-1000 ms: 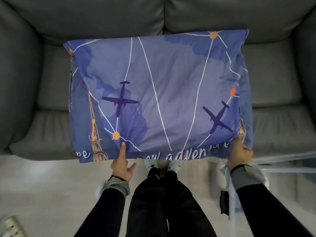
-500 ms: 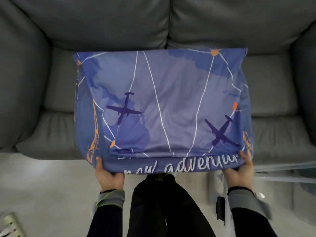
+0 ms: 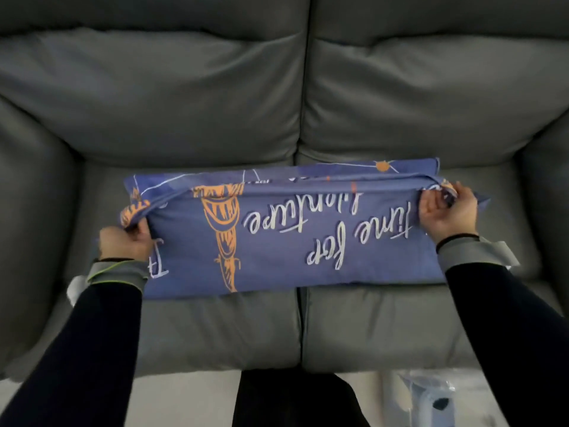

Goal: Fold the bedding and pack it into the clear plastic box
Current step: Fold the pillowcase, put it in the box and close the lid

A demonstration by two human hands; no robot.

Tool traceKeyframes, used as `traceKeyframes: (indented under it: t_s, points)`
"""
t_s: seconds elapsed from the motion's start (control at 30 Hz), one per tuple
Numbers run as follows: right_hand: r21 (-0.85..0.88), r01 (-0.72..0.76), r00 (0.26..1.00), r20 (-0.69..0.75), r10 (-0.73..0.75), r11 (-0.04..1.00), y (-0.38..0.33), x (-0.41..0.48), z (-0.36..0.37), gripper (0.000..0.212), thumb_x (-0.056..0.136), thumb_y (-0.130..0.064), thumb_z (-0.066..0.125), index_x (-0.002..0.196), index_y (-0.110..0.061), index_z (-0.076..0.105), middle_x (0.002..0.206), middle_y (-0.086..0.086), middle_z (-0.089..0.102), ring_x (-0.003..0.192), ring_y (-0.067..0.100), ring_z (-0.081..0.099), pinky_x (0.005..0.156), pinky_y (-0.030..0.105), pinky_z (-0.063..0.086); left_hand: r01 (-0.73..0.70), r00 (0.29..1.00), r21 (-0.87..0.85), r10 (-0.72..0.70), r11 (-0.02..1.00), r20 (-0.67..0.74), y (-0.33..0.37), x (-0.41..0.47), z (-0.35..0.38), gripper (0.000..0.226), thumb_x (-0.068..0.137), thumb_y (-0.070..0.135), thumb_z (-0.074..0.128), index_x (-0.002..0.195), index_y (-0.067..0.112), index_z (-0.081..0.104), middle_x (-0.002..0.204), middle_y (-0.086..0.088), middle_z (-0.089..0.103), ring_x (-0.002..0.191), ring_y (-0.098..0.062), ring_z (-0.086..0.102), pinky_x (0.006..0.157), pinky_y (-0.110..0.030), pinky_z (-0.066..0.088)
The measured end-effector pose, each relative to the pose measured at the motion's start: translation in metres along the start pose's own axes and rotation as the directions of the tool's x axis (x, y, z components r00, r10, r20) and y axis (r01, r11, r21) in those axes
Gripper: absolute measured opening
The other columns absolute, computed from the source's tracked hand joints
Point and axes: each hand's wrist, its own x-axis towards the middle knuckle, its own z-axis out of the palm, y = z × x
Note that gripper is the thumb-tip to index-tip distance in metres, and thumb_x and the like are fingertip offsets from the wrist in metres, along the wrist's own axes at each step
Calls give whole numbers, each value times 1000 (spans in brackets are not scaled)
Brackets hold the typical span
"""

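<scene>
The blue bedding (image 3: 289, 238), printed with white script and an orange tower, lies folded in half as a long band across the sofa seat. My left hand (image 3: 127, 241) grips its left end, with bunched fabric between thumb and fingers. At the other end, my right hand (image 3: 446, 211) pinches the folded-over corner. The top layer reaches almost to the far edge, where a strip of the lower layer shows. A part of the clear plastic box (image 3: 431, 396) shows on the floor at the bottom right.
The grey leather sofa (image 3: 277, 87) fills the view, its back cushions beyond the bedding and its armrests at both sides. My dark trouser legs (image 3: 295, 396) stand against the seat's front edge. Pale floor shows at the bottom.
Both hands gripped the near edge of the bedding and carried it up and away over the far half. The airplane side is now folded under and the lettered side faces up.
</scene>
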Motion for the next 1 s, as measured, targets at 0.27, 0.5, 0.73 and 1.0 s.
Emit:
traceKeyframes:
  t_s: [0.27,0.5,0.73,1.0]
  points:
    - [-296,-37,994,-107,6,955,10,82,31,27,94,-21,41,79,-12,60,91,4,68,69,11,72,65,22,58,-60,997,649,78,759,2,14,56,54,50,98,34,48,132,-2,51,131,-29,53,123,-44,48,104,-42,38]
    - [-563,154,948,-148,-282,812,28,88,40,22,91,-33,49,104,-16,51,100,3,56,74,11,60,62,19,50,-138,961,338,209,931,-183,11,58,86,53,103,21,22,139,-17,23,144,-36,32,133,-43,36,84,-13,48]
    - [-412,896,422,906,29,-165,165,-15,33,42,93,-14,39,132,-5,52,140,10,51,135,20,41,117,36,24,-784,611,283,607,553,508,-16,-96,221,41,100,20,31,129,3,55,139,-8,50,131,-18,44,113,-30,30]
    - [-186,728,384,908,168,-660,167,69,19,50,100,-31,30,148,-19,34,156,3,29,145,19,26,118,45,20,-811,546,568,532,141,647,-58,-54,257,49,97,29,29,144,20,40,153,1,33,144,-23,24,118,-46,13]
